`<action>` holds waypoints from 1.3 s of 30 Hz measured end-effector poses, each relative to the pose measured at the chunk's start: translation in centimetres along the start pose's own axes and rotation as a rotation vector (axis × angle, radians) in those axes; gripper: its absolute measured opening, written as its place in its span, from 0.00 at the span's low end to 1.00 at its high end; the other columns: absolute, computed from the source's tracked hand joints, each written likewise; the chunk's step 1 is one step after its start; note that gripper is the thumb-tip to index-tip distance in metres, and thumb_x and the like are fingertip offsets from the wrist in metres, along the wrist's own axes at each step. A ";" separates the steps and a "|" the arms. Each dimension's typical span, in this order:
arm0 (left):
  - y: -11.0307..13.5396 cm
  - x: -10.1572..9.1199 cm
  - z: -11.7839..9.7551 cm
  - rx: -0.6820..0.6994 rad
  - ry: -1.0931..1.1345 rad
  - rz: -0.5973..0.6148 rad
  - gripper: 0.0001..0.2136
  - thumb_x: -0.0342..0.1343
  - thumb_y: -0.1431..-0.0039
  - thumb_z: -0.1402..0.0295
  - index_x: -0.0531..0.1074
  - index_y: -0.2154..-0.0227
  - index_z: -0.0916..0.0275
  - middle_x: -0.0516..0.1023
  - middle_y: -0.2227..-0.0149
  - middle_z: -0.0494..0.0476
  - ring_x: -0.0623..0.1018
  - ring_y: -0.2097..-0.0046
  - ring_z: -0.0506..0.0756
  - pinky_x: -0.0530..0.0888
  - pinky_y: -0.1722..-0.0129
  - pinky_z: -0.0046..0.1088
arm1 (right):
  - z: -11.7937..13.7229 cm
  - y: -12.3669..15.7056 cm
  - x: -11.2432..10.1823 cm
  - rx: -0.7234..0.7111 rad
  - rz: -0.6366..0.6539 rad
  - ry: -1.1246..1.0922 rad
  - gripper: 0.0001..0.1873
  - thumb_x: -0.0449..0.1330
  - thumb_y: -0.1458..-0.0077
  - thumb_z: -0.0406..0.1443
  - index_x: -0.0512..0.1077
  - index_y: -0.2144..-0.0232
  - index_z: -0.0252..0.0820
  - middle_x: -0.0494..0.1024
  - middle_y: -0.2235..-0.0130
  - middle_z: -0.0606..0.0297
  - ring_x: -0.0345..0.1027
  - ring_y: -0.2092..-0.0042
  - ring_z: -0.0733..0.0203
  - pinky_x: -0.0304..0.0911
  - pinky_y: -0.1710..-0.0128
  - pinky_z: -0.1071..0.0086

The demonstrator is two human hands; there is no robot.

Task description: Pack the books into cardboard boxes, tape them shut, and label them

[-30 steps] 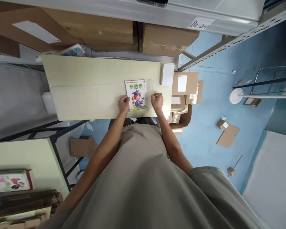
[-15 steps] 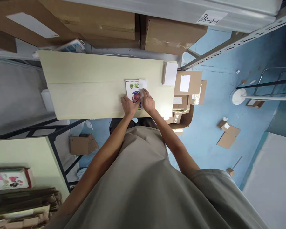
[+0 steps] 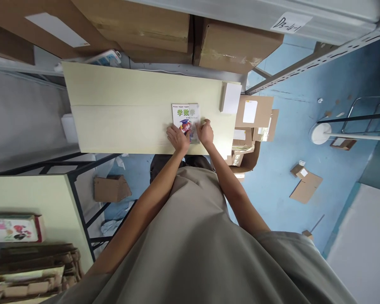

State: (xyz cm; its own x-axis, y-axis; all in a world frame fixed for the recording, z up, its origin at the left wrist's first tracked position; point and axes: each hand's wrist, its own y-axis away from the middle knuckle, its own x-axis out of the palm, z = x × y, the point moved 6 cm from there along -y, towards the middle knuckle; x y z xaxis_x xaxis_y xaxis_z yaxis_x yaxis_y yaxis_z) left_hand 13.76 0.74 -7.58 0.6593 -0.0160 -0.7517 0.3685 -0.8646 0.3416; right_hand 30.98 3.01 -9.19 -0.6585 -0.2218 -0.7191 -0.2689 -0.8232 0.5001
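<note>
A thin children's book (image 3: 180,120) lies on the pale tabletop (image 3: 123,126), showing large green Chinese characters and a cartoon figure in a blue cap. A hazy, greyish translucent layer (image 3: 194,113) covers the right part of its front. My left hand (image 3: 178,137) rests on the lower left of the book, fingers spread out and thumb across the cover. At the right edge, my right hand (image 3: 205,132) has its fingers curled with the thumb against the cover. My hands hide the book's lower corners.
A white box (image 3: 231,98) stands at the tabletop's right end. Large cardboard boxes (image 3: 240,46) fill the shelf behind. Opened cartons (image 3: 255,112) are to the right, above the blue floor. Flattened cardboard (image 3: 34,270) is stacked at lower left, near a dark metal frame (image 3: 79,198).
The whitish layer that was folded up by my right hand now lies flatter over the book's right part. My right hand has moved to the right edge. The view has shifted slightly.
</note>
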 end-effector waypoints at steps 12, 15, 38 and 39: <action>5.6 -1.8 -4.7 0.480 -0.174 0.352 0.19 0.60 0.30 0.60 0.74 0.41 0.62 0.78 0.40 0.71 0.80 0.43 0.70 0.75 0.41 0.46 | 4.9 0.2 -4.1 -0.124 0.145 0.120 0.17 0.61 0.35 0.41 0.76 0.75 0.42 0.81 0.74 0.60 0.78 0.66 0.53 0.68 0.63 0.67; 6.0 -2.5 -5.1 0.446 -0.220 0.347 0.18 0.56 0.30 0.69 0.73 0.40 0.63 0.78 0.39 0.70 0.82 0.47 0.68 0.78 0.50 0.42 | 6.2 0.5 -5.1 -0.181 0.249 0.149 0.18 0.59 0.33 0.41 0.77 0.73 0.40 0.80 0.75 0.60 0.80 0.67 0.54 0.71 0.62 0.67; 2.0 -11.7 8.8 -0.019 0.589 -0.161 0.11 0.56 0.38 0.74 0.73 0.53 0.58 0.84 0.56 0.58 0.84 0.56 0.57 0.79 0.56 0.32 | 27.2 -3.1 2.3 -0.821 0.593 0.836 0.21 0.69 0.34 0.42 0.78 0.48 0.30 0.76 0.38 0.55 0.69 0.35 0.49 0.59 0.32 0.58; 1.2 -11.3 9.9 -0.062 0.620 -0.164 0.11 0.56 0.38 0.74 0.72 0.54 0.59 0.83 0.59 0.57 0.83 0.58 0.56 0.78 0.58 0.31 | 27.8 -3.1 3.4 -0.797 0.589 0.860 0.20 0.70 0.35 0.40 0.77 0.47 0.31 0.76 0.38 0.55 0.70 0.36 0.49 0.60 0.33 0.58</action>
State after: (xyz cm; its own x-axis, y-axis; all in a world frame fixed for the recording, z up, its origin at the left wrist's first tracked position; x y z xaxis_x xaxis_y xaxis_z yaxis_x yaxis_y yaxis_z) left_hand 0.26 -5.06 -4.21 0.8408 0.4228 -0.3379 0.5214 -0.8003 0.2960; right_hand 10.07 19.31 0.22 0.2017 -0.6683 -0.7161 0.5847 -0.5044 0.6354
